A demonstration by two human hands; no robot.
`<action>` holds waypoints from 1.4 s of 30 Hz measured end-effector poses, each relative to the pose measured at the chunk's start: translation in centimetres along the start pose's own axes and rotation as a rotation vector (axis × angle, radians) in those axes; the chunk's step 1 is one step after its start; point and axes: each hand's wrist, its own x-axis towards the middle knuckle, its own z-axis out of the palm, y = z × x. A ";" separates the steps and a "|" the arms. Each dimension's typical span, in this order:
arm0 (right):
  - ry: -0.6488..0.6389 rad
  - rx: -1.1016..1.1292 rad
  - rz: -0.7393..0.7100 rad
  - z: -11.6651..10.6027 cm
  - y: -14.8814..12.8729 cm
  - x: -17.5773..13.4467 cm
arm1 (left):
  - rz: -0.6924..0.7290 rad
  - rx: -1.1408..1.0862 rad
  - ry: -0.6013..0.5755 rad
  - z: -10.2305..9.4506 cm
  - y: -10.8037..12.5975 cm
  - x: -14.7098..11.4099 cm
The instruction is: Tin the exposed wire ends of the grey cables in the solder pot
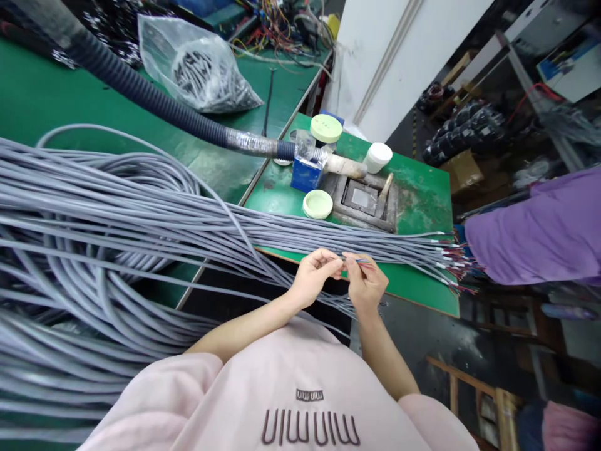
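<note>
Both of my hands meet in front of my chest at the near edge of the green table. My left hand (317,272) pinches a grey cable close to its end. Just to the right, my right hand (366,282) is closed on the same cable's end, where thin coloured wires (364,262) stick out, red and blue among them. The fingers hide the exact end of the grey jacket. Behind my hands runs a thick bundle of grey cables (300,233), their stripped ends (453,257) with white bands and reddish wires lying at the right.
A solder pot (361,197) sits behind the bundle, with a ribbed hose (178,116) over a blue box (306,174). Around it stand a pale green lid (318,204) and a white jar (377,157). Coiled cables (107,288) fill the left. A person's purple sleeve (535,225) is at right.
</note>
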 end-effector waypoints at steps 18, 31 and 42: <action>-0.548 -0.531 -0.146 3.8 0.9 14.9 | 0.774 1.559 0.161 -7.3 4.2 5.0; -0.877 -0.971 -0.114 8.1 2.3 17.1 | 0.818 1.559 0.158 -7.5 3.5 4.9; -0.769 -0.949 -0.092 4.3 2.6 18.8 | 0.817 1.508 0.155 -7.6 3.5 5.0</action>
